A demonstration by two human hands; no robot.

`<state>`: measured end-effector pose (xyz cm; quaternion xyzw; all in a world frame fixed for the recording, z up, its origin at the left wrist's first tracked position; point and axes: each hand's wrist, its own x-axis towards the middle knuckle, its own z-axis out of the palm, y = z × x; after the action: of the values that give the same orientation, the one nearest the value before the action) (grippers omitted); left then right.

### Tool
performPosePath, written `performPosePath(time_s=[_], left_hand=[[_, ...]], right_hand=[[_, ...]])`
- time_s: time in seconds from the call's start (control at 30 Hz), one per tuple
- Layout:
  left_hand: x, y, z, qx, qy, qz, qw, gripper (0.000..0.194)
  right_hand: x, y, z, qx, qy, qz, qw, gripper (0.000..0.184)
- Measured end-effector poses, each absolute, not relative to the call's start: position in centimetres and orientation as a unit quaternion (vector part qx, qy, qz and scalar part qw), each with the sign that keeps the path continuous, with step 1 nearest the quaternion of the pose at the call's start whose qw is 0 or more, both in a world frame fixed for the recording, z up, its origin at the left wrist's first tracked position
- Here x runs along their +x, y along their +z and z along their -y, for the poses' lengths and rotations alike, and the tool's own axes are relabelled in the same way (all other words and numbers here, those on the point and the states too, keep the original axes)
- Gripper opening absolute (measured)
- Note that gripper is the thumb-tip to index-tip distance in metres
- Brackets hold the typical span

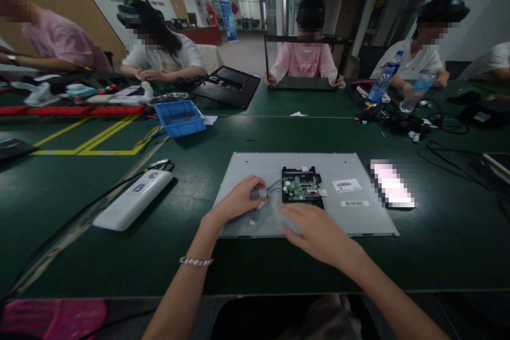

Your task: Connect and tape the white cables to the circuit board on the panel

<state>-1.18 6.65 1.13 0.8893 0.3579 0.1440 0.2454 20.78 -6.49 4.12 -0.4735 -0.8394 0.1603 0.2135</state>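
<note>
A flat grey metal panel [338, 170], like the back of a display screen, lies in front of me. On it sits a green circuit board [297, 190] in a black plastic frame [283, 172]. Grey cables [274, 187] run from the board's left side to my left hand [239, 196], whose thumb and fingers pinch them near a whitish piece. Another loose cable end [252, 220] rests on the panel below that hand. My right hand [313, 228] hovers over the panel's front part, fingers stretched and apart, holding nothing; its fingertips are close to the board's lower edge.
A white power bank [135, 199] with a black cable lies left, a phone [392, 185] right of the panel. Beyond are a blue bin [179, 118], a black frame part [231, 86], bottles [384, 79] and tangled cables [398, 119]. Several people sit across the green table [255, 271].
</note>
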Motion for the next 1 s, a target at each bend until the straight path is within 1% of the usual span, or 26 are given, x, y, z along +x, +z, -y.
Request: performPosePath(time_s=[0.07,0.17,0.27,0.4,0.6,0.73,0.83,0.93,1.0], left_hand=[[-1.2,1.3,-6.5,0.891,0.143,-0.356,0.243,0.025],[-1.2,1.6,-6.2,0.894,0.148,-0.351,0.237,0.025],[-1.1,2.0,-5.8,0.896,0.157,-0.348,0.229,0.025],[-0.9,2.6,-5.4,0.894,0.184,-0.343,0.223,0.025],[-0.9,2.5,-5.6,0.881,0.229,-0.376,0.174,0.031],[-1.3,2.0,-6.0,0.882,0.215,-0.390,0.152,0.034],[-1.5,1.5,-6.2,0.888,0.200,-0.389,0.140,0.035],[-1.6,0.9,-6.6,0.895,0.189,-0.382,0.133,0.033],[-1.6,0.6,-6.7,0.897,0.186,-0.377,0.134,0.029]], right_hand=[[23.7,4.3,5.3,-0.537,0.148,0.792,0.250,0.035],[28.1,3.0,2.9,-0.608,0.138,0.723,0.297,0.031],[31.1,0.4,1.1,-0.635,0.153,0.685,0.323,0.028],[32.3,-2.2,0.7,-0.637,0.193,0.657,0.354,0.024],[31.6,-2.2,1.6,-0.607,0.230,0.676,0.350,0.023],[31.4,-1.9,1.5,-0.595,0.251,0.691,0.324,0.024],[31.5,-2.2,1.3,-0.594,0.251,0.697,0.314,0.020],[31.5,-2.4,1.3,-0.600,0.254,0.689,0.317,0.015],[31.6,-2.5,1.2,-0.606,0.264,0.676,0.327,0.015]])
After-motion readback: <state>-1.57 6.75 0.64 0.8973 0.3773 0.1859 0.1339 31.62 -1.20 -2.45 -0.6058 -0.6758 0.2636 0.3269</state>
